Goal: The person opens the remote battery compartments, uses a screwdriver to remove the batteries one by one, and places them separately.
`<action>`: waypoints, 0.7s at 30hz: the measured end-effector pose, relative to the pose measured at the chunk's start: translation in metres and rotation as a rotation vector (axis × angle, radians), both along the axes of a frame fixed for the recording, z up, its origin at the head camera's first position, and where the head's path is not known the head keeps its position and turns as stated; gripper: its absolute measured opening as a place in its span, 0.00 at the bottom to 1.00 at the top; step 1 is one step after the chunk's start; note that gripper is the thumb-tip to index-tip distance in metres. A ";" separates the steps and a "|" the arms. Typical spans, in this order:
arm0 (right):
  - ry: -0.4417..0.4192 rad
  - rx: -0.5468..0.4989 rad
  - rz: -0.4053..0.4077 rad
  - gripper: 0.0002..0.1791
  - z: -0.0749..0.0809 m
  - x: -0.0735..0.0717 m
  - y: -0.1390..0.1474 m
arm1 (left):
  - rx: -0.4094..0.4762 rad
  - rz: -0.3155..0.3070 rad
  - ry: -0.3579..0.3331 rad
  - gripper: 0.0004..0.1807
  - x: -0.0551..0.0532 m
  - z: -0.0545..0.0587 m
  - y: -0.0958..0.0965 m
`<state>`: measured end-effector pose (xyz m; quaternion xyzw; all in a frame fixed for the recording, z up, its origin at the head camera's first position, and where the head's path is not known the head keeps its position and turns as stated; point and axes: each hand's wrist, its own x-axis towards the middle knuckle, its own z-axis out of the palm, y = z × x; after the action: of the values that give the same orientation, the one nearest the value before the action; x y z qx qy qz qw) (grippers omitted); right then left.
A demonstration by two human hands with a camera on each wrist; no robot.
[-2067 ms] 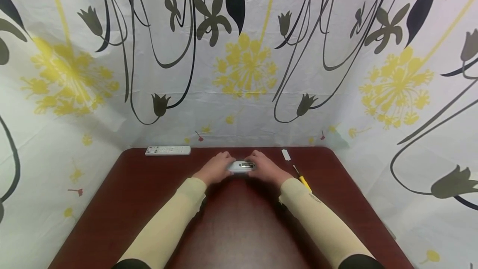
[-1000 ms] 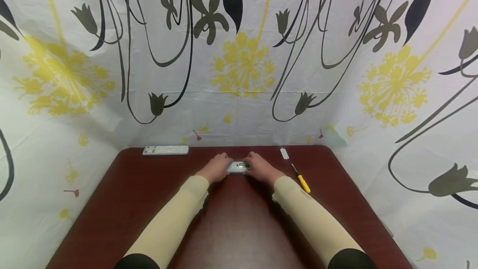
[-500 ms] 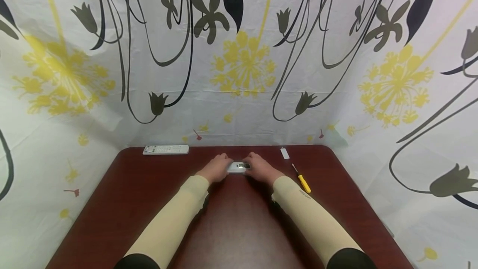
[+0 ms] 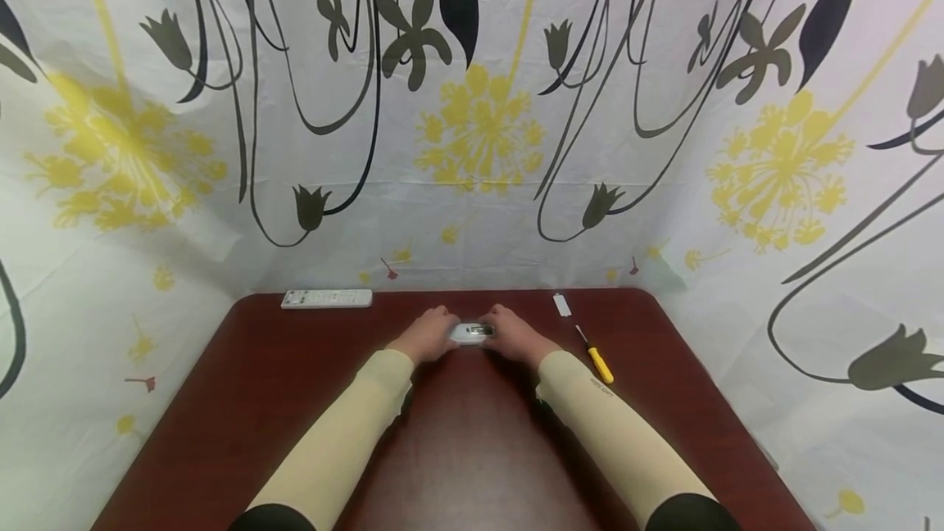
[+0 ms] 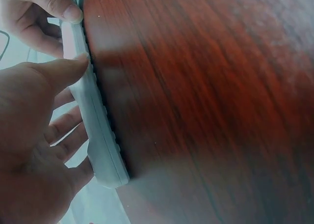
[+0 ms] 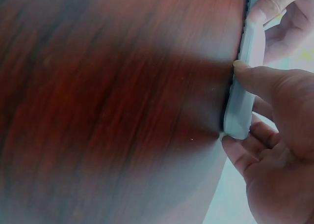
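The left hand and right hand each pinch, thumb opposite fingers, a white remote held face down at the far middle of the table; tilting could spill its uncovered battery slot.

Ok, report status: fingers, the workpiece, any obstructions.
Left fingers and right fingers gripping long pale plastic remote toward opposite ends. Open compartment facing up. Slim yellow-handled screwdriver off to the right, seemingly out of the way.

"Seeing what?"
"Seeing a slim white remote, lying crosswise on the desk."
"Facing how?"
"Facing bumpy side down, showing an open compartment toward the right end."
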<state>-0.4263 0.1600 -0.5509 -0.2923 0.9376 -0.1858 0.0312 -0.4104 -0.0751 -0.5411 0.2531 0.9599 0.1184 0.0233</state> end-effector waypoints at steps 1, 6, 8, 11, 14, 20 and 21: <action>-0.003 0.001 -0.002 0.21 0.000 0.001 0.000 | 0.003 0.003 -0.002 0.24 0.000 -0.001 0.000; -0.003 -0.003 -0.009 0.21 0.002 0.003 0.000 | 0.016 0.021 -0.005 0.24 -0.001 -0.002 0.001; 0.004 -0.006 -0.007 0.21 0.002 0.003 0.000 | 0.028 0.025 -0.006 0.23 -0.001 -0.001 0.001; 0.011 -0.005 -0.007 0.21 0.002 0.003 0.001 | 0.040 0.023 -0.002 0.22 -0.002 -0.001 0.001; 0.009 -0.005 -0.006 0.21 0.000 0.003 0.001 | 0.043 0.020 -0.008 0.22 -0.002 -0.002 0.001; 0.007 -0.005 -0.013 0.22 -0.003 0.002 0.002 | 0.040 0.025 -0.007 0.23 -0.001 -0.002 0.002; 0.006 -0.005 -0.014 0.22 -0.003 0.002 0.002 | 0.041 0.026 -0.006 0.23 -0.001 -0.002 0.002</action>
<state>-0.4241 0.1615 -0.5538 -0.2862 0.9393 -0.1876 0.0262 -0.4110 -0.0733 -0.5434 0.2405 0.9604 0.1392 0.0194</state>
